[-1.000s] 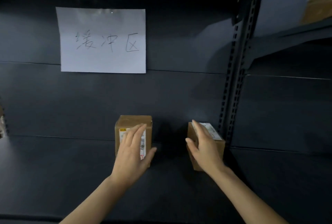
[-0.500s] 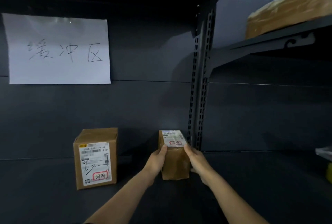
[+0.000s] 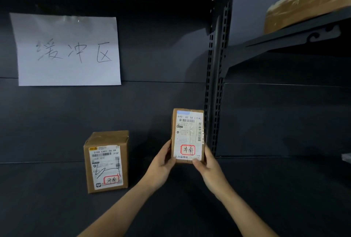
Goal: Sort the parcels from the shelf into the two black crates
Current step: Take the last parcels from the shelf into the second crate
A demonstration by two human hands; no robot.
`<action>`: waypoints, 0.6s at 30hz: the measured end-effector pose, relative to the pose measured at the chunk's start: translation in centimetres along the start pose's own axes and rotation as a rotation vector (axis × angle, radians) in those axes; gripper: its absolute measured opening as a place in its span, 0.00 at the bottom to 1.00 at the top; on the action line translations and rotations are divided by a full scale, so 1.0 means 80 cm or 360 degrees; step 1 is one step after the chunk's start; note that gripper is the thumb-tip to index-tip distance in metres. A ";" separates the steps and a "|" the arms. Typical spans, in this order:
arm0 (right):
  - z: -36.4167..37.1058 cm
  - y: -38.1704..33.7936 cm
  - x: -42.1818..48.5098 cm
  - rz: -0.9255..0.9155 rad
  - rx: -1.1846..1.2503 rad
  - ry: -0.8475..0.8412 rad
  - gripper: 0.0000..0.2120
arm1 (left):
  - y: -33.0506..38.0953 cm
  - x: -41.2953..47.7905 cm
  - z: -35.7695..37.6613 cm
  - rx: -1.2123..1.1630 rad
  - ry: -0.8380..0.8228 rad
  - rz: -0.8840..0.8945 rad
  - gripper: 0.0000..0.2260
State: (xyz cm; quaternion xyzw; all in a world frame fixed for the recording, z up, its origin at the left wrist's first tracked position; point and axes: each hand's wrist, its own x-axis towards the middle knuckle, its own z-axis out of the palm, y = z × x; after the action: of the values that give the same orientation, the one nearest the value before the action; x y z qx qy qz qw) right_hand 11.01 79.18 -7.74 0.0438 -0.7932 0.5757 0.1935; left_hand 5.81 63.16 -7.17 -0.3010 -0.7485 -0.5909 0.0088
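Observation:
A small brown parcel is held upright in front of me, its white shipping label with a red-boxed stamp facing the camera. My left hand grips its lower left edge and my right hand grips its lower right edge. A second, squarer brown parcel stands on the dark shelf to the left, apart from both hands, with its own label and red stamp facing me. No black crate is in view.
A white paper sign with handwriting hangs on the shelf's back panel. A perforated upright post divides the bays. A large tape-wrapped parcel lies on the upper right shelf. Something pale shows at the right edge.
My left hand left the left parcel and joined my right hand on the right parcel. Both hands lifted that parcel and tilted its label toward me. The view shifted right.

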 end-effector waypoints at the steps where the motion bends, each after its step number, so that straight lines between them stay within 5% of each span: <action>1: 0.001 0.000 0.000 -0.0009 -0.0009 -0.0006 0.30 | -0.001 -0.001 -0.001 0.0034 0.0011 0.0017 0.23; 11: 0.054 0.023 0.000 -0.0040 -0.0216 -0.0119 0.35 | -0.042 -0.046 -0.019 0.0427 0.0241 -0.0168 0.29; 18: 0.085 0.047 0.007 0.0051 -0.0358 -0.0077 0.35 | -0.057 -0.056 -0.038 0.0412 -0.0010 -0.0430 0.34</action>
State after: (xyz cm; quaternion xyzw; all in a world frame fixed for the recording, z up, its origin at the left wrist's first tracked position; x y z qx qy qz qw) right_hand 7.66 74.17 -12.67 0.0230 -0.8578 0.4849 0.1688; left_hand 6.34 57.90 -11.96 -0.1959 -0.8518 -0.4847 -0.0342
